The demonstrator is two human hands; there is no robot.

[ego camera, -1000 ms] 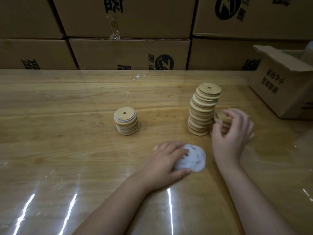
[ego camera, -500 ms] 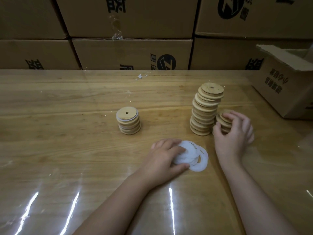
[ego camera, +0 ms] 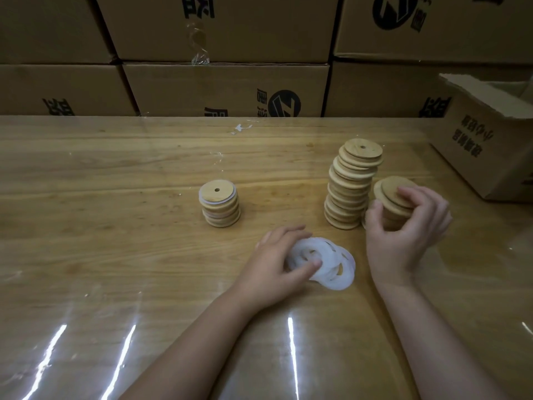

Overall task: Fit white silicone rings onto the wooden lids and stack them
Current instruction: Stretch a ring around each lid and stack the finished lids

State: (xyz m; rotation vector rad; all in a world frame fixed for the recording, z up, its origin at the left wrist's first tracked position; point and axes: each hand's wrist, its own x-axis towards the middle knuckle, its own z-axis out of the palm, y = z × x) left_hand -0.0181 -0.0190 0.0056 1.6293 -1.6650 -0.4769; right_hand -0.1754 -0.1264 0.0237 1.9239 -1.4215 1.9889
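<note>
While your left hand point(ego camera: 274, 264) pinches the top white ring point(ego camera: 328, 255), your right hand point(ego camera: 403, 241) curls round a wooden lid point(ego camera: 389, 189).
The lid tops a low pile point(ego camera: 390, 219) beside the tall stack point(ego camera: 352, 186); glossy wooden table point(ego camera: 115, 255), cartons point(ego camera: 225, 88) stacked behind.

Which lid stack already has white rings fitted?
The short left stack, standing alone: white ring edges show between its lids. The tall stack is bare wood, as are the visible lids of the small stack the right hand grips.
</note>
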